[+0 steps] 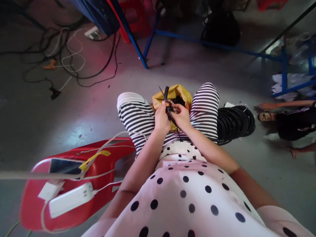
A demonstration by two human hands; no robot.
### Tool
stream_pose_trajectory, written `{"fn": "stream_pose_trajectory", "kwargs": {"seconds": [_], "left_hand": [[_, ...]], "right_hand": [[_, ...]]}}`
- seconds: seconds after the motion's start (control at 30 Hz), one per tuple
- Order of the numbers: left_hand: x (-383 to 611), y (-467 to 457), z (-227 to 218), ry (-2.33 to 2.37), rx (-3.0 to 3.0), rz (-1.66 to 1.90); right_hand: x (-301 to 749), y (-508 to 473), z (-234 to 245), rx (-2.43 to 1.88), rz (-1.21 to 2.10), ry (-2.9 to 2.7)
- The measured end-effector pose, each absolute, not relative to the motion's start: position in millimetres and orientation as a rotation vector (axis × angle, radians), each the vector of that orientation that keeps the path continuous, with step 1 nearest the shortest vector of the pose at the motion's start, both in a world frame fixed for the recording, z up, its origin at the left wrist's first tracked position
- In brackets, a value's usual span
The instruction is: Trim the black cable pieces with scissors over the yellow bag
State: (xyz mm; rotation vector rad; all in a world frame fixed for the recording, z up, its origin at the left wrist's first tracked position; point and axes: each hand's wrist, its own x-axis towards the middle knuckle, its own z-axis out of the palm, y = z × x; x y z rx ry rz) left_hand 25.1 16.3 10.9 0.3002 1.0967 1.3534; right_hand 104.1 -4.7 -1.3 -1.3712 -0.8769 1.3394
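1. We sit over a big gray floor [98, 108], w/ a mess of cords [79, 77] at the far L.
2. A blue metal frame [192, 39] stands on it, up ahead of us.
3. At the far R we see another person [293, 123] in a black top, arms out, well apart from us.
4. A red stool [29, 204] is by our L side. On it: a long white block [71, 199] w/ a cord, a sm. white block [50, 190] and a flat dark phone [65, 166].
5. Our legs are in stripy pants [204, 105], knees wide apart.
6. Just beside our R leg is a fat roll of black cable [234, 123].
7. A yellow bag [184, 92] is btwn our knees, top open, w/ dark stuff in it.
8. Our hands meet in the middle, nr the bag. L hand [162, 118] is closed tight on a dark tool. R hand [182, 116] is right next to it, fingers bent; can't tell if it's gripping.
9. The dark tool [168, 104] has an orange bit. It's btwn our hands, tilted, thin tip pointing up & L past the bag's edge.
10. A sm. black tube end [166, 90] pokes up just beside that tip.
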Motion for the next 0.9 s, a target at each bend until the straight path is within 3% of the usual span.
{"fn": "stream_pose_trajectory", "kwargs": {"seconds": [0.27,0.6,0.9], "left_hand": [[8.1,57.7,3.5,1.107,0.437,1.302],[5.3,30.7,-9.6,1.28,0.533,1.053],[-10.2,33.9,-23.8,1.357,0.674,1.257]], "right_hand": [[142.4,19.1,2.4,-1.34,1.312,-0.824],[167.9,-22.2,-20.4,-1.329,1.729,-1.043],[165.7,-34.3,-18.6,-1.388,1.704,-1.117]]}}
